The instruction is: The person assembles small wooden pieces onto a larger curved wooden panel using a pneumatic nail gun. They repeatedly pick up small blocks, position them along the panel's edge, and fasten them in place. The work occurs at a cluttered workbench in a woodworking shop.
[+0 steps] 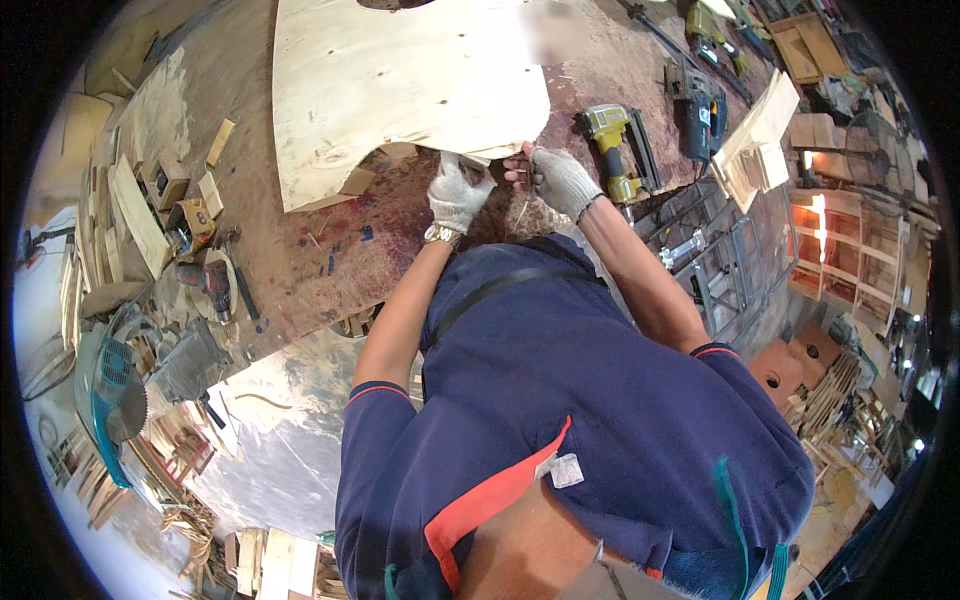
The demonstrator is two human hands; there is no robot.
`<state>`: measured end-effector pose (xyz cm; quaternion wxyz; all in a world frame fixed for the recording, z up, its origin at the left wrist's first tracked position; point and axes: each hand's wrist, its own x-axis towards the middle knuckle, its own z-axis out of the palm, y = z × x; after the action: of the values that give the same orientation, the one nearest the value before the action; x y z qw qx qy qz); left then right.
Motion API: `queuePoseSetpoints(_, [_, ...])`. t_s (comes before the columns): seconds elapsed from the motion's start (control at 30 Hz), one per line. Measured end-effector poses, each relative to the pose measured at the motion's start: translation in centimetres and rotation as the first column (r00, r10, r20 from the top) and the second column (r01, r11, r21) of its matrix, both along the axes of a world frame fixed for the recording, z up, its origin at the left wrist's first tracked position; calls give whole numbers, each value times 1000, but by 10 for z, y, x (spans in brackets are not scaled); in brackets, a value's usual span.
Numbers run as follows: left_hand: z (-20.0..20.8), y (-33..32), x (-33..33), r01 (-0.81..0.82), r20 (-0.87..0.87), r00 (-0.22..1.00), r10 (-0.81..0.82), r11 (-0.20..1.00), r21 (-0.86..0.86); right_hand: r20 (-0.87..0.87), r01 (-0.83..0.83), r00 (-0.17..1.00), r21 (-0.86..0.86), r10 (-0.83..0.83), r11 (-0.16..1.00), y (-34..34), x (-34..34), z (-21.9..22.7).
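Both gloved hands clamp the near curved edge of a large pale plywood sheet (pixel 400 90) lying on the stained brown surface (pixel 330 250): left grip (pixel 458 195), right grip (pixel 558 180).

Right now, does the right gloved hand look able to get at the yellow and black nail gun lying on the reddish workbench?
Probably yes. The right gloved hand is at the edge of the pale plywood sheet, and the yellow and black nail gun lies just beside it on the reddish workbench, with nothing between them.
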<state>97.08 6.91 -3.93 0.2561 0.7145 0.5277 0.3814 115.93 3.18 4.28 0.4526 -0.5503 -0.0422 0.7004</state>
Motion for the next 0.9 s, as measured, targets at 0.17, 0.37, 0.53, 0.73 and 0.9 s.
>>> queuePoseSetpoints(0.17, [-4,-1,8,-16,-63,998,24,992,121,45,10,999,51,-12,999,-4,-4,3])
queuePoseSetpoints(0.37, [-17,-12,12,-16,-127,992,11,999,-40,77,-13,997,54,9,998,-3,-4,10])
queuePoseSetpoints(0.53, [-19,-11,17,-51,-94,995,45,997,-58,95,-16,995,48,11,999,-2,-3,9])
queuePoseSetpoints(0.73, [-18,-11,20,-64,-132,990,44,986,-151,123,-16,992,68,8,998,-3,-7,9])
queuePoseSetpoints(0.9, [-21,-13,20,-73,-137,989,60,993,-95,129,-12,992,44,6,999,-5,-6,12])
